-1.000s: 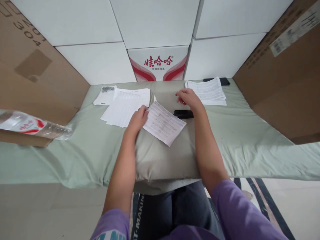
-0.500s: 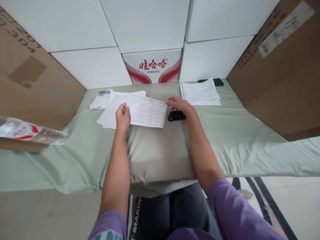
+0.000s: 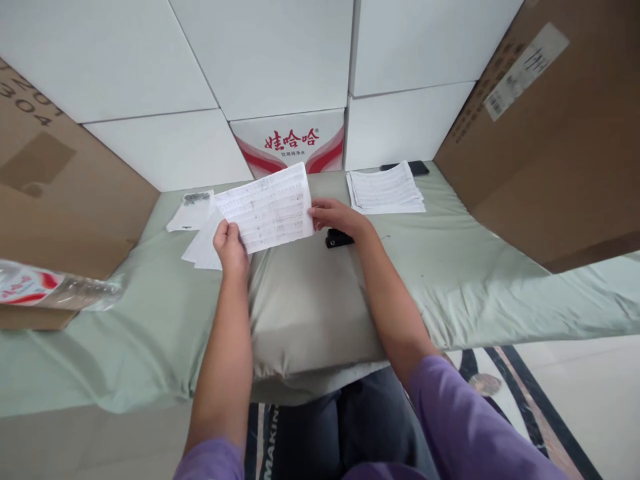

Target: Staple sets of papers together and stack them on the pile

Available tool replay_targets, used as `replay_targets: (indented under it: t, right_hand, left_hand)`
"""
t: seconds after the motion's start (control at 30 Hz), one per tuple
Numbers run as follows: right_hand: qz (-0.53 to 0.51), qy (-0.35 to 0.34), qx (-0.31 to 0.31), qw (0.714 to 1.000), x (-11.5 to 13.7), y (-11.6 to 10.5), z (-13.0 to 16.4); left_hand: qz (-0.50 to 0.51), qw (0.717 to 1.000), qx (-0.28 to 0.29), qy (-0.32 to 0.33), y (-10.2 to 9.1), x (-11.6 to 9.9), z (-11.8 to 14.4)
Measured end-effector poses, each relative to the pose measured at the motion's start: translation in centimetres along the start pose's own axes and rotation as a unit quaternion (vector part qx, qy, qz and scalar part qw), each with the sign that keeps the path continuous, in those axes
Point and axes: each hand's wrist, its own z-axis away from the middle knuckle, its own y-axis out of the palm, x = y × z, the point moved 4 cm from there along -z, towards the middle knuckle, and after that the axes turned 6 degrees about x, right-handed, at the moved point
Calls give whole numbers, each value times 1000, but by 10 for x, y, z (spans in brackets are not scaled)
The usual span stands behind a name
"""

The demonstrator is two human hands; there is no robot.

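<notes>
A printed sheet of paper, perhaps more than one layer, is held up at a tilt over the cloth. My left hand grips its lower left corner, thumb on top. At the right edge, my right hand pinches the paper between bent fingers. Partly under my right wrist lies a black stapler. Other white sheets rest behind my left hand. To the right of my hands is a stack of printed papers.
A white card or packet with small dark items lies at the left. A black phone sits behind the stack. Cardboard boxes flank the green cloth, white cartons stand behind, and a water bottle is far left.
The printed sheet has been raised and tilted, its right end now higher. My right hand has moved in from hovering by the edge to gripping it. The camera view has shifted slightly.
</notes>
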Motion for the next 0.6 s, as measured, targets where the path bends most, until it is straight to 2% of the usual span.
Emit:
replay_targets:
  t: [0.1, 0.2, 0.33, 0.5, 0.6]
  right_hand:
    - [-20, -3, 7, 1000, -2, 0, -2]
    - [60, 34, -63, 996, -11, -11, -5]
    - [225, 68, -192, 953, -17, -27, -6]
    - [322, 86, -245, 910, -15, -23, -9]
    - [372, 78, -300, 875, -9, -27, -10]
  left_hand:
    - [-25, 1000, -13, 13, 0, -1, 0]
    - [-48, 998, -30, 21, 2, -3, 2]
    - [-112, 993, -18, 33, 12, -9, 11]
    - [-237, 968, -30, 78, 20, -16, 25]
    - [-244, 967, -22, 73, 23, -13, 29]
